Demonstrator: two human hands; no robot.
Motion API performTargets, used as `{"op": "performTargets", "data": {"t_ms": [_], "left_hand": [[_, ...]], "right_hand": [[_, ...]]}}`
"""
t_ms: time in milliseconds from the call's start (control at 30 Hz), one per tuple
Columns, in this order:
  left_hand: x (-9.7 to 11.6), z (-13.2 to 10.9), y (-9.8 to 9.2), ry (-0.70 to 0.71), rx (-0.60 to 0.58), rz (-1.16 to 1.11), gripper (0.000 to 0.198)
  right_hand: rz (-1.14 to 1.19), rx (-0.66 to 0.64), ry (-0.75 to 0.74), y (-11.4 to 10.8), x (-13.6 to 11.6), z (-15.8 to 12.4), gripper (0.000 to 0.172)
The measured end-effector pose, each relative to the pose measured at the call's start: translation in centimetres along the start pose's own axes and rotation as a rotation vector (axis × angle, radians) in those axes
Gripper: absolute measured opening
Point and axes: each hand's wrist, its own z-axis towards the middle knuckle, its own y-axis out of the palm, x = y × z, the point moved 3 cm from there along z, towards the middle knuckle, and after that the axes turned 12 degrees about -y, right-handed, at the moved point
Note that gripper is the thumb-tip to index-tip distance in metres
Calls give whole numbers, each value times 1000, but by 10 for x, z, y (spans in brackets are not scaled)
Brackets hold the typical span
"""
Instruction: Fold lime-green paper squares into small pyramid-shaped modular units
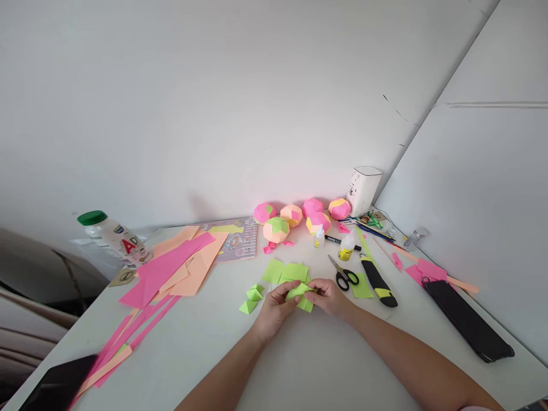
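Between my two hands is a green piece of paper (298,290), partly folded. My left hand (276,308) pinches its left side with thumb and fingers. On the other side, my right hand (329,297) grips the right edge, its fingers closed. Several flat green paper squares (282,271) lie just beyond and beneath my hands. Left of my left hand sit small folded green paper pieces (252,297). Black-handled scissors (343,275) rest to the right of my right hand, near another green square (362,286) and a black and lime utility knife (378,281).
Pink, orange and yellow paper balls (276,229) stand by the wall. Glue bottles (346,246) and a black marker (342,242) are in front of them. Pink and orange sheets (166,268) and a white bottle (115,240) lie left; a black case (468,319) lies right.
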Motion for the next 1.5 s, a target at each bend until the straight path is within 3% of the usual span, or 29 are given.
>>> {"op": "performTargets", "data": {"t_ms": [133, 400, 867, 1167, 1500], "left_hand": [[6, -5, 5, 8, 17, 78, 38], [5, -7, 7, -24, -58, 142, 42], [0, -2, 7, 20, 40, 215, 35], [1, -5, 10, -9, 72, 283, 42], [-2, -4, 9, 12, 20, 312, 44]], "right_hand": [[-31, 0, -4, -1, 2, 0, 28], [-44, 23, -6, -2, 1, 0, 33], [-36, 73, -38, -4, 0, 1, 26], [75, 132, 25, -5, 5, 1, 29], [39, 119, 26, -7, 7, 2, 27]]}}
